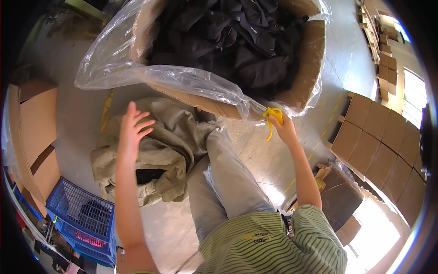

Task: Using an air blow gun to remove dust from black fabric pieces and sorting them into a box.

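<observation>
My right hand is closed round the yellow handles of a pair of scissors, whose blades reach toward the near rim of a large cardboard box. Clear plastic liner hangs over that rim, and the scissors' tips lie against it. Black fabric pieces fill the box in a crumpled heap. My left hand is empty, fingers spread, raised over a big olive-beige woven sack. The sack lies slumped on the floor by my legs, with a dark opening on its near side.
Blue plastic crates stand at the lower left, below open cardboard cartons. Stacked brown cartons line the right side. A dark-topped box stands near my right elbow. Yellow lines mark the grey floor.
</observation>
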Tool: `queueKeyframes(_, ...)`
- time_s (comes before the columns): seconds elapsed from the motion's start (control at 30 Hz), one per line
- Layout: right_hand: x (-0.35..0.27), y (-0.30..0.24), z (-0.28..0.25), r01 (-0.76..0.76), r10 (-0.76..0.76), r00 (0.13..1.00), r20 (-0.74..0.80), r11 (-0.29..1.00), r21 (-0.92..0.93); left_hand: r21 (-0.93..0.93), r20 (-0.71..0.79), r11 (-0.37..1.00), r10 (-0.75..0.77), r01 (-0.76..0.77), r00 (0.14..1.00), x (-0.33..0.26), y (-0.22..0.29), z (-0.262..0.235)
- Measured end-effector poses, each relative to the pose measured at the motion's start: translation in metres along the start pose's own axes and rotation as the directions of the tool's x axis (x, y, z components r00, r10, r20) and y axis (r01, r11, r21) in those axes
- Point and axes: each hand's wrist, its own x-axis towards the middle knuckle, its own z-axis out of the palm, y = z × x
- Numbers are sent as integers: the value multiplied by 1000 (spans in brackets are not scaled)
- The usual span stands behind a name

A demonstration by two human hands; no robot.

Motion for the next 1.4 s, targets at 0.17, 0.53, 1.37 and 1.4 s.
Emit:
queueKeyframes(0.17, -31, -30, 3, 119, -118, 979, -165, 993, -7, -6, -81, 982, 189, -190, 979, 34, 5, 67)
queueKeyframes(0.53, -94, 21, 1, -156, 197, 977, -80, 921, 355, -49, -102, 904, 418, -425, 903, 17, 10, 101)
queueKeyframes(1.37, -172, -48, 102, -530, 347, 453, 821, 845, -65, 366, -672, 897, 70, 249, 737, 10, -480, -146)
queueKeyframes(1.4, -168, -39, 100, -531, 428, 417, 802, 830, -167, 681, -578, 644, 180, 348, 796, 26, -458, -160)
